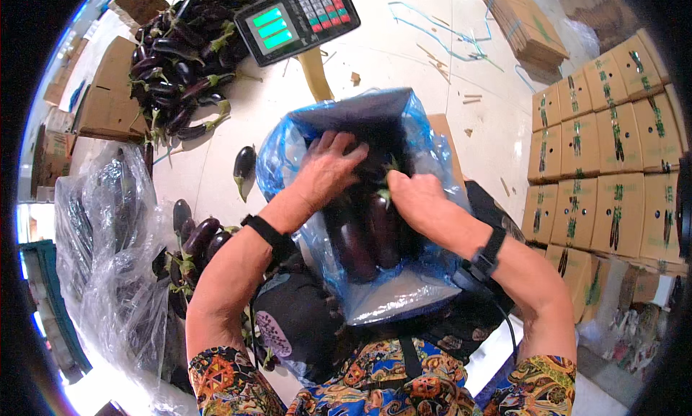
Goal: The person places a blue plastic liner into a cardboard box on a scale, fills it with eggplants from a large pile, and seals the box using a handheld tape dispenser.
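Note:
In front of me stands a box lined with a blue plastic bag (275,156), with dark purple eggplants (385,232) lying inside it. My left hand (332,162) reaches over the eggplants at the left of the opening, its fingers spread and slightly blurred; whether it touches one is hard to tell. My right hand (416,194) is closed around the green stem end of an eggplant near the middle of the box. Behind the box rises the display of an electronic scale (297,21) on a yellowish post.
A large heap of eggplants (184,64) lies at the upper left beside a cardboard box (111,91). One eggplant (245,164) lies on the floor. Clear plastic sheeting (108,254) covers more at left. Stacked cartons (616,135) stand at right; flattened cardboard (524,26) lies behind.

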Motion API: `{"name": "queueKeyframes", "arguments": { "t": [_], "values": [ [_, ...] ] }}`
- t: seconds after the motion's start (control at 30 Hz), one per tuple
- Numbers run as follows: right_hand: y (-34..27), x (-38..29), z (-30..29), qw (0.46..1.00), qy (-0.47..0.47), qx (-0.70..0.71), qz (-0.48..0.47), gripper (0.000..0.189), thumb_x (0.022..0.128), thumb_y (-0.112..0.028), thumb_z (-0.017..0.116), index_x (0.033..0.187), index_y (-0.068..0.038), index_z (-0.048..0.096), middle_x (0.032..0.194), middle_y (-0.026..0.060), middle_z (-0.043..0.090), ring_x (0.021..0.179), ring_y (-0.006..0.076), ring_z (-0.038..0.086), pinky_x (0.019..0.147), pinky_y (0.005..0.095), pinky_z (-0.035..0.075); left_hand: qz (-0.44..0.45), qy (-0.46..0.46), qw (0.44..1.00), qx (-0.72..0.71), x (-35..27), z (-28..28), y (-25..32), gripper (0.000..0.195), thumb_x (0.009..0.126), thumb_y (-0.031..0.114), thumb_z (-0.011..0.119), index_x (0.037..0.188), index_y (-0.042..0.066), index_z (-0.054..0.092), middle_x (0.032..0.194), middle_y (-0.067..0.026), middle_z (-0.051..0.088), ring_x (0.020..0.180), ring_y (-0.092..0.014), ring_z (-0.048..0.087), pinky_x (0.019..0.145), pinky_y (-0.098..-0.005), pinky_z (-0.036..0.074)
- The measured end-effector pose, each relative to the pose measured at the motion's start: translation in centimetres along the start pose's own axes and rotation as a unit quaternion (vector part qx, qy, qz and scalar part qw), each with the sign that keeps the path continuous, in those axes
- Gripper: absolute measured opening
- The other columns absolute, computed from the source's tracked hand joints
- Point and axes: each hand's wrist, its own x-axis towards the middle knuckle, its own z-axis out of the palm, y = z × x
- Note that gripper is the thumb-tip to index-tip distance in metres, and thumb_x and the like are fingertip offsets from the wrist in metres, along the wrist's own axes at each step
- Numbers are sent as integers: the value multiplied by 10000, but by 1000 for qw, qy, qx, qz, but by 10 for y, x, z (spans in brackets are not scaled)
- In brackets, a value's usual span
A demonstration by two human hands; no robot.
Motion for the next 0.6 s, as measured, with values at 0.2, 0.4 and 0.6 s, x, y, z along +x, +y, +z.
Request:
{"name": "queueKeyframes", "arguments": {
  "t": [0.2, 0.4, 0.6],
  "values": [
    [16, -38, -53, 982, 136, 129, -22, 150, 853, -116, 583, 986, -53, 551, 774, 140, 648, 681, 318, 634, 558, 409, 475, -40, 4, 985, -170, -23, -22, 5, 494, 754, 163, 723, 1198, 53, 533, 1139, -178, 536, 1009, -371, 546, 838, -421, 498],
    [73, -67, -79, 803, 333, 453, 198, 177, 936, -129, 522, 1059, -23, 594, 715, 20, 555, 537, 56, 443, 478, 209, 346, -214, 159, 893, -362, -57, -92, 1, 200, 863, 26, 624, 1062, 4, 617, 850, -96, 659, 729, -172, 633, 659, -284, 516],
    [91, -60, -54, 725, 276, 578, 253, 230, 979, -205, 466, 1023, -6, 572, 724, 4, 535, 503, 21, 366, 444, 178, 283, -444, 307, 715, -443, -101, -83, -42, 226, 925, 170, 578, 1056, -13, 602, 867, -86, 646, 732, -113, 599, 676, -225, 467]
  ]
}}
